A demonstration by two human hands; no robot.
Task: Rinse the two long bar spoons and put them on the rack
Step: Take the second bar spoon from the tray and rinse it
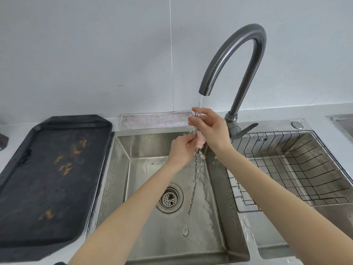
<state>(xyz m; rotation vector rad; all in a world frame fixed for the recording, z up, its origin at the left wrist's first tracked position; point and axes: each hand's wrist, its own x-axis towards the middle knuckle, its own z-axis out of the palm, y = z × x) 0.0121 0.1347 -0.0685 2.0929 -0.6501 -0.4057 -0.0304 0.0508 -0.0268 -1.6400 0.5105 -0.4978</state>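
A long bar spoon [193,190] with a twisted stem hangs upright in the water stream over the left sink basin [145,150], its small bowl low near the basin floor. My right hand [211,129] pinches the spoon's top end just under the faucet spout [204,90]. My left hand [181,150] is closed around the stem a little lower. Something small and pink [201,142] shows between the hands. I cannot make out a second spoon apart from this one. The wire rack [286,165] sits in the right basin and holds nothing I can see.
The tall curved faucet [240,60] runs water down past the drain strainer [169,197]. A black tray [53,178] with orange marks lies on the counter at the left. A folded pale cloth [156,121] lies behind the sink, against the wall.
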